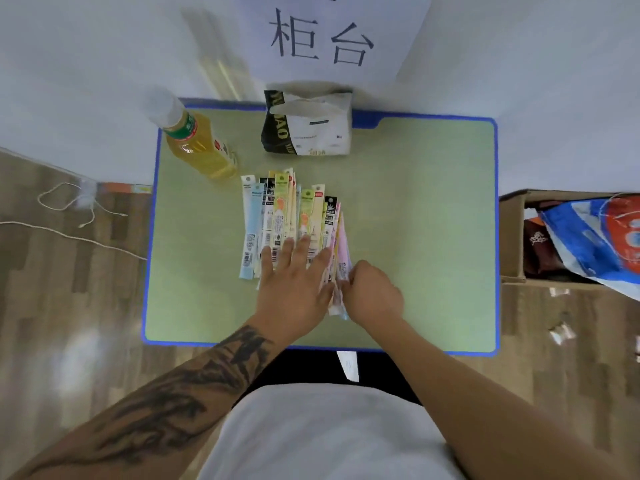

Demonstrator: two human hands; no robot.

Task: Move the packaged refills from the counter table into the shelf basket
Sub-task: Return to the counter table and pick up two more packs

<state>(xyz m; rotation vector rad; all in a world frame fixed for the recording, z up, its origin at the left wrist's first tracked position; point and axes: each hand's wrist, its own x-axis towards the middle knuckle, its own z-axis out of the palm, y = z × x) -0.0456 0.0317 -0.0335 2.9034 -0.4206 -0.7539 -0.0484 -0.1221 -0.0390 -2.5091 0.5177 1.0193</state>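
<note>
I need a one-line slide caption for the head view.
Left hand presses fanned packaged refills on the green table; right hand pinches their edge.

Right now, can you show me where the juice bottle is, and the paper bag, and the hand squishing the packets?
juice bottle [199,150], head view, on its yellow body.
paper bag [318,128], head view, on its white front.
left hand [294,282], head view, on its back.

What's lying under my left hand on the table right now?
The left hand rests flat on the near ends of the fanned packaged refills; their far ends show. Whatever print lies beneath the palm is covered.
</note>
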